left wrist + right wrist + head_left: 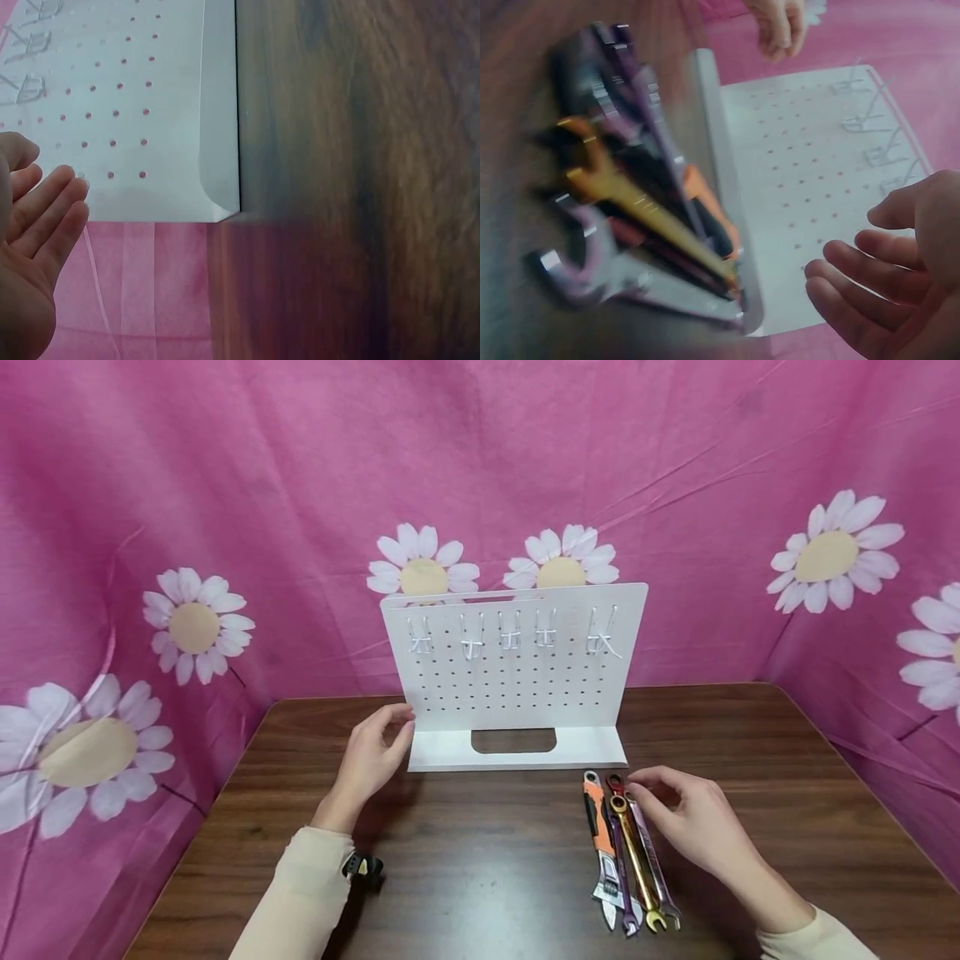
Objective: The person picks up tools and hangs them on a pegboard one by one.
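Note:
My left hand (372, 756) is at the lower left edge of a white pegboard (517, 714), fingers loosely bent and holding nothing. On the right, my right hand (697, 818) hovers beside the upper ends of a bunch of wrenches, its thumb and fingers apart in the right wrist view. The bunch includes an orange-and-black adjustable wrench (597, 827), a purple wrench (619, 864), a gold wrench (637, 852) and a silver-pink wrench (651, 852). A red ring end (616, 782) shows behind the gold one. In the right wrist view the wrenches are blurred.
Several white wire hooks (510, 635) hang in a row near the pegboard's top. The board stands on a flat base (442, 752) on a dark wooden table (480, 860). Pink cloth (480, 460) with daisies surrounds the table. A black band (363, 866) is on my left wrist.

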The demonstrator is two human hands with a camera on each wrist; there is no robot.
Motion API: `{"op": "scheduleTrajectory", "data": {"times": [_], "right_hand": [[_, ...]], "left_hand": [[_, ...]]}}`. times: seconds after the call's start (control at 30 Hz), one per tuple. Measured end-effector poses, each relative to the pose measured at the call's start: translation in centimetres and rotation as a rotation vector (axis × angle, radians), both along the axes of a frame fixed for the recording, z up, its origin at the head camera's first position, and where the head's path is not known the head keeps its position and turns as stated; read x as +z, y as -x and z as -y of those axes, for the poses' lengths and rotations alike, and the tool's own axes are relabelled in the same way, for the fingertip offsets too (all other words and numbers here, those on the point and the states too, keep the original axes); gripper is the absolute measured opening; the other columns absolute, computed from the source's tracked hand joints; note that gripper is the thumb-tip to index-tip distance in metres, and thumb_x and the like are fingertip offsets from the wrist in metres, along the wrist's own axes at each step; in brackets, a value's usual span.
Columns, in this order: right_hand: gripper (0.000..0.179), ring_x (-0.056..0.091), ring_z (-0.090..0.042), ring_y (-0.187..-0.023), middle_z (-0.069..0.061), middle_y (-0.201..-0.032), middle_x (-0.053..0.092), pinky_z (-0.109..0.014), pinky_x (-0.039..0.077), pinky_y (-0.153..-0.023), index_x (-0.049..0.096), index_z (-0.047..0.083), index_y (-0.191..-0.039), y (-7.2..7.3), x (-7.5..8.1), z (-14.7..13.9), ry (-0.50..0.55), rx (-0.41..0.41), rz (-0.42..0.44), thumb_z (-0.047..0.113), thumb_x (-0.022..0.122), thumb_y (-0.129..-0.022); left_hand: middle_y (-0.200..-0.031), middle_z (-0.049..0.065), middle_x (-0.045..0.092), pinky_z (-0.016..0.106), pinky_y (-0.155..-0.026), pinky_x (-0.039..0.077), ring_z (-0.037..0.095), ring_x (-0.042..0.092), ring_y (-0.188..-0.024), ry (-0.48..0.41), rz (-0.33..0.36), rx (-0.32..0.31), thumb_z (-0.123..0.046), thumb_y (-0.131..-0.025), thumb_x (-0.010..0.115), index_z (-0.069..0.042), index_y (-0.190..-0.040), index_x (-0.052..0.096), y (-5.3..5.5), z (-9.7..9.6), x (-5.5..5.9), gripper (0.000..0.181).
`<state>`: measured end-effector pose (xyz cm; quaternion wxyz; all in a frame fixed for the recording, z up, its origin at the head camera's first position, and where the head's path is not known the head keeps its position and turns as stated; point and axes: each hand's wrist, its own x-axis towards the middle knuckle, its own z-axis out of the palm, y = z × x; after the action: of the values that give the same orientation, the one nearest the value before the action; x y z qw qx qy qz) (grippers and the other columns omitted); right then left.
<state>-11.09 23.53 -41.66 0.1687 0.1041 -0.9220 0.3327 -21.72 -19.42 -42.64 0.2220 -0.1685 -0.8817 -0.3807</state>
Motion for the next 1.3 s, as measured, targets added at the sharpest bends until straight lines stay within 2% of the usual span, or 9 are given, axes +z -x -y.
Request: {"op": "scheduleTrajectory", "data": {"times": [0.17, 0.43, 0.57, 0.7, 1.0, 1.1, 1.3], "right_hand": [[0.009, 0.054, 0.004, -0.067, 0.005, -0.086, 0.078, -0.024, 0.045, -0.061, 0.082, 0.015, -0.103, -0.6, -0.8, -0.9, -0.004, -0.036, 0.083, 0.012, 0.081, -0.095], [0.008, 0.054, 0.0, -0.063, 0.006, -0.077, 0.071, -0.025, 0.046, -0.059, 0.08, 0.013, -0.104, -1.2, -2.1, -1.8, -0.011, -0.059, 0.249, 0.018, 0.08, -0.098], [0.005, 0.056, 0.001, -0.061, 0.007, -0.074, 0.07, -0.024, 0.05, -0.056, 0.08, 0.011, -0.101, -1.4, -2.6, -1.8, 0.029, -0.033, 0.275, 0.014, 0.081, -0.096], [0.004, 0.057, 0.002, -0.06, 0.009, -0.074, 0.071, -0.023, 0.05, -0.06, 0.079, 0.012, -0.097, -1.5, -3.1, -1.5, 0.044, -0.008, 0.283, 0.013, 0.082, -0.094], [0.01, 0.058, -0.007, -0.051, 0.005, -0.069, 0.07, -0.025, 0.049, -0.054, 0.078, 0.009, -0.094, -1.5, -3.8, -0.7, 0.106, -0.008, 0.417, 0.018, 0.082, -0.096], [0.014, 0.055, -0.008, -0.05, 0.005, -0.067, 0.066, -0.025, 0.046, -0.052, 0.077, 0.01, -0.091, -1.5, -4.0, -0.5, 0.086, -0.026, 0.459, 0.021, 0.084, -0.094], [0.02, 0.049, -0.008, -0.052, 0.005, -0.061, 0.055, -0.024, 0.039, -0.052, 0.073, 0.014, -0.082, -1.4, -4.4, -0.2, 0.027, -0.08, 0.49, 0.026, 0.086, -0.092]], "left_hand": [[-0.113, 0.016, 0.078, 0.051, -0.091, 0.059, 0.032, 0.074, -0.105, -0.033, 0.017, 0.014, -0.004, -0.1, 0.071, 0.003, -0.122, 0.073, 1.0, 0.4, -0.1, 0.023], [-0.116, 0.019, 0.079, 0.054, -0.091, 0.059, 0.035, 0.074, -0.11, -0.078, 0.073, 0.058, -0.007, -0.102, 0.072, 0.002, -0.125, 0.073, 1.8, 0.9, -0.5, 0.024], [-0.117, 0.019, 0.079, 0.052, -0.094, 0.057, 0.035, 0.074, -0.111, -0.091, 0.081, 0.113, -0.009, -0.103, 0.071, 0.002, -0.124, 0.073, 2.5, 1.1, -0.7, 0.024], [-0.117, 0.02, 0.078, 0.051, -0.096, 0.056, 0.037, 0.074, -0.11, -0.112, 0.102, 0.173, -0.012, -0.104, 0.071, 0.003, -0.123, 0.073, 3.2, 1.1, -0.7, 0.025], [-0.124, 0.023, 0.076, 0.052, -0.105, 0.055, 0.039, 0.072, -0.119, -0.142, 0.187, 0.228, -0.019, -0.106, 0.069, 0.002, -0.127, 0.071, 4.7, 1.1, -0.8, 0.029], [-0.128, 0.024, 0.075, 0.053, -0.106, 0.056, 0.041, 0.071, -0.123, -0.152, 0.225, 0.211, -0.02, -0.108, 0.068, 0.002, -0.131, 0.069, 5.1, 1.2, -0.8, 0.032], [-0.133, 0.026, 0.073, 0.054, -0.107, 0.056, 0.042, 0.069, -0.127, -0.153, 0.298, 0.128, -0.019, -0.109, 0.067, 0.003, -0.135, 0.067, 5.9, 0.8, -0.7, 0.034]]}}
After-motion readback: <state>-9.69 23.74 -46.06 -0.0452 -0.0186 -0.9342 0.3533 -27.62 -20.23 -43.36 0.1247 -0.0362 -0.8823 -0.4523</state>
